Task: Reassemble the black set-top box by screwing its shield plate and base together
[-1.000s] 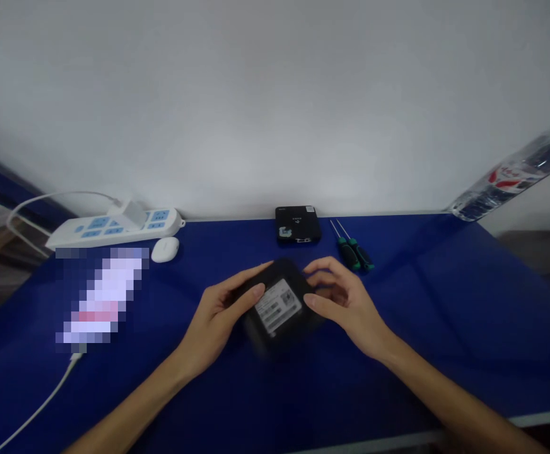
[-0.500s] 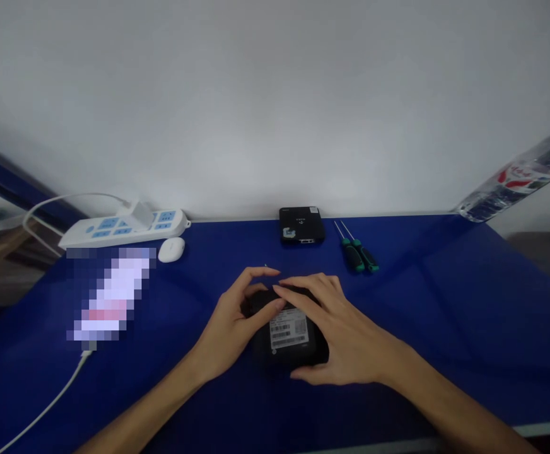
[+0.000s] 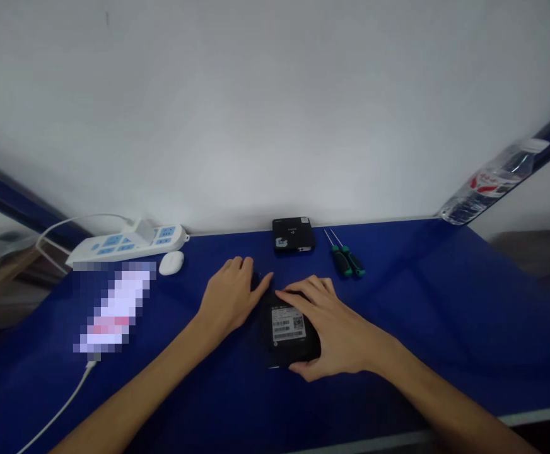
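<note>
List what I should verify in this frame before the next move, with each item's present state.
1. Right hand gripping the labelled black box: ok.
2. Label facing up, uncovered: ok.
3. Left hand free: cannot tell, something dark shows at its fingers.
4. Two screwdrivers beside, not under, the farther black box: ok.
5. Both screwdrivers in hand: not ok, lying on the table.
6. Charger fully seated: cannot tell.

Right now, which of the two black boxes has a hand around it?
The nearer box, white label up, gripped by the right hand; the farther box sits untouched by the wall.
</note>
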